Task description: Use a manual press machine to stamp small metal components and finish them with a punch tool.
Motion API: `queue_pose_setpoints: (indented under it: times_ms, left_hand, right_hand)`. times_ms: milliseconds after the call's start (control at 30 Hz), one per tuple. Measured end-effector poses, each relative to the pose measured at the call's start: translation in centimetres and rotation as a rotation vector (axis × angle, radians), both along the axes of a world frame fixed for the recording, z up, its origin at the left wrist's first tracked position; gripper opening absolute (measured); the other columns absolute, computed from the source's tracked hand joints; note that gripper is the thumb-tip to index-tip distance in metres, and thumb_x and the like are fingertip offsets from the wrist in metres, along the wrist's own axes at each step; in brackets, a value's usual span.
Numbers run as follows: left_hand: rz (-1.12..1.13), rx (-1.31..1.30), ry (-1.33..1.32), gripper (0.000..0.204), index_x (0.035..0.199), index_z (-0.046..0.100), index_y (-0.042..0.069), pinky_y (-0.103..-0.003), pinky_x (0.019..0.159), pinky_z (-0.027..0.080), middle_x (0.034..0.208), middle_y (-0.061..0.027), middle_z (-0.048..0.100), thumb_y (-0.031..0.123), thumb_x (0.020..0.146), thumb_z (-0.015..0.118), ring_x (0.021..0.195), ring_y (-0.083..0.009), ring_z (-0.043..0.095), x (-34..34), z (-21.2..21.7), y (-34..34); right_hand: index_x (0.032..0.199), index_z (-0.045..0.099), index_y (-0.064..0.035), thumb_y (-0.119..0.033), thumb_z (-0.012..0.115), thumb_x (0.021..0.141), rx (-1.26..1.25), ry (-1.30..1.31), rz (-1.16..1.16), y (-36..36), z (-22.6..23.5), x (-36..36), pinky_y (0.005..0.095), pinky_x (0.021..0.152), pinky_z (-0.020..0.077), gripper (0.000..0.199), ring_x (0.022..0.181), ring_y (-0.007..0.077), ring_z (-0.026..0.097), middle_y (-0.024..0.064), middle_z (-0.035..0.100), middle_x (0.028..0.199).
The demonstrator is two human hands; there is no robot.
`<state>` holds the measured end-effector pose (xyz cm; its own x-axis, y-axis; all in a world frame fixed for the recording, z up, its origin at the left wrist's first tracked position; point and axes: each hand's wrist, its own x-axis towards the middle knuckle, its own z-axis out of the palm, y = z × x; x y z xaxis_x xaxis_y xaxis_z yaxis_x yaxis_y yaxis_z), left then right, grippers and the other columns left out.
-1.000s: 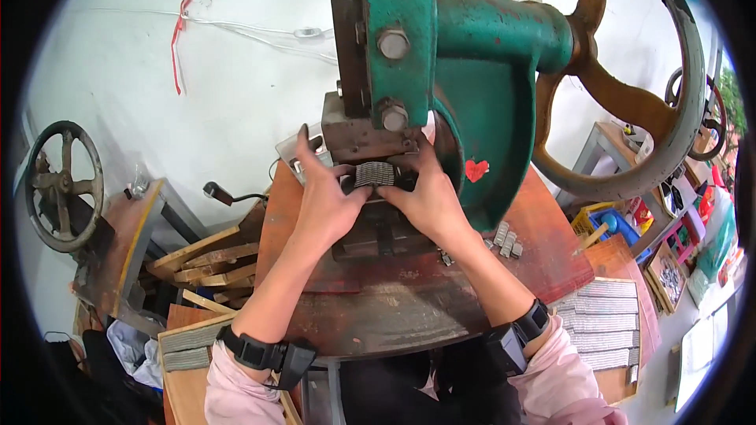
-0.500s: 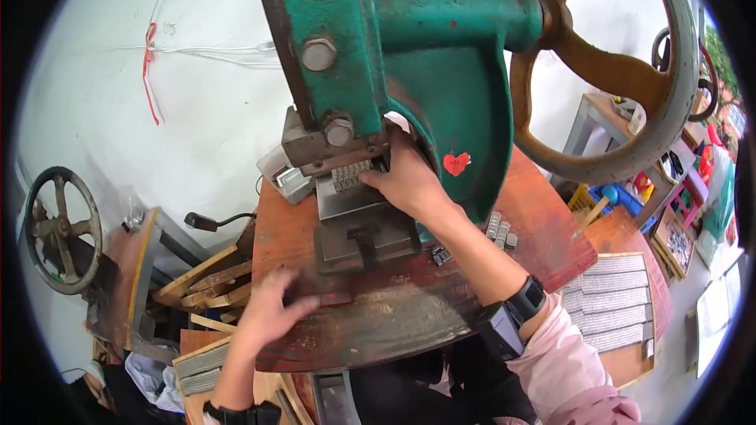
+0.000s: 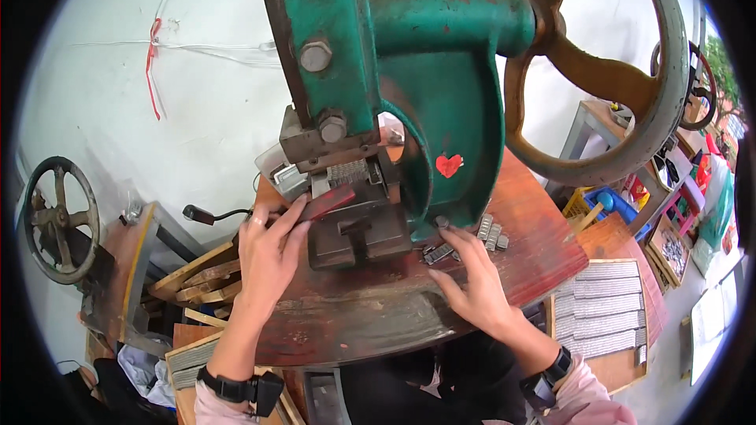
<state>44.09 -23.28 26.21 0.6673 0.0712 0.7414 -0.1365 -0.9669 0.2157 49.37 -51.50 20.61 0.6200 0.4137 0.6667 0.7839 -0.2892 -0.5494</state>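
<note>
Reaching in from the lower left, the left hand [image 3: 268,256] pinches a flat reddish strip [image 3: 329,201] between fingertips and thumb at the near edge of the dark metal block [image 3: 358,232] under the green press [image 3: 394,71]. That strip slants up and to the right, its long axis running from the fingers toward the press head. The right hand [image 3: 472,287] lies open on the worn red table [image 3: 535,228], fingertips touching a small grey metal piece [image 3: 438,253], with more such pieces [image 3: 490,231] just beyond. Both small items look dull and grey, the strip thin and rust-coloured. A large handwheel [image 3: 622,86] rises on the right.
</note>
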Motion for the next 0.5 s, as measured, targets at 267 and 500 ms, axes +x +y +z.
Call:
queue_pose_setpoints:
  times_ms: [267, 500]
  left_hand:
    - [0.191, -0.113, 0.28, 0.035, 0.1, 0.069, 0.006, -0.039, 0.084, 0.037, 0.098, -0.013, 0.06, 0.033, 0.078, 0.071, 0.083, -0.0284, 0.056, 3.8, 2.4, -1.9]
    - [0.324, -0.086, 0.54, 0.049, 0.129, 0.055, 0.015, -0.065, 0.102, 0.015, 0.14, -0.0171, 0.04, 0.044, 0.09, 0.053, 0.133, -0.0389, 0.025, 4.5, 2.4, -3.4]
  right_hand:
    - [0.114, 0.055, 0.0024, -0.007, 0.069, 0.076, -0.032, 0.105, -0.11, -2.8, -2.6, -0.3, 0.0445, 0.096, 0.0407, 0.042, 0.112, 0.0395, 0.048, 0.0225, 0.055, 0.112]
    - [0.104, 0.061, 0.0009, -0.006, 0.069, 0.076, 0.021, 0.089, -0.105, -2.6, -2.6, -0.3, 0.0445, 0.092, 0.0432, 0.031, 0.109, 0.0386, 0.051, 0.019, 0.059, 0.103]
